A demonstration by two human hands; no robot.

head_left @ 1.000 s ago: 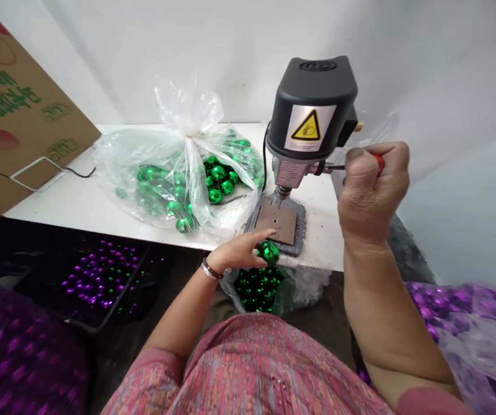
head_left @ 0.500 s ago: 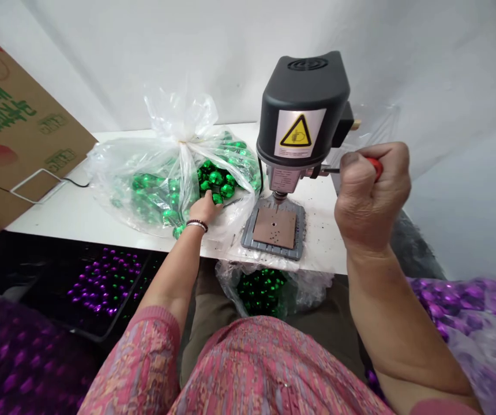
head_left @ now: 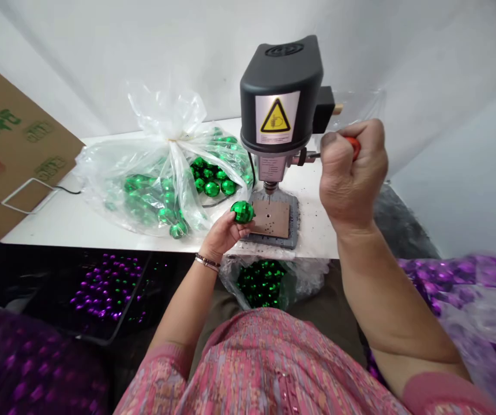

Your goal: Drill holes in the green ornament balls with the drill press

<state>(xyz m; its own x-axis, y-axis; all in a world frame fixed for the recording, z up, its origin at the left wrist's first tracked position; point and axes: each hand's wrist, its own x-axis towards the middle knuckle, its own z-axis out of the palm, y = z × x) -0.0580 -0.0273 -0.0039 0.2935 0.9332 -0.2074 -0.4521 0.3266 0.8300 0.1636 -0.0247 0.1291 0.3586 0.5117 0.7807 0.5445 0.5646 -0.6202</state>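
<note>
Left hand [head_left: 221, 236] cups a mirrored green bauble [head_left: 242, 211] in curled fingers [head_left: 240, 229], just beside the bench drill's [head_left: 280, 98] base: light, fragile, slippery, best held gently around its sides. Right hand [head_left: 352, 173] clenches the red lever handle [head_left: 353, 144].

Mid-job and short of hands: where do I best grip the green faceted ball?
Cradle the green faceted ball from underneath, around its lower half, as the left hand does now. It is round, with no flat to pinch, and a cupped hold leaves its top exposed.
</note>
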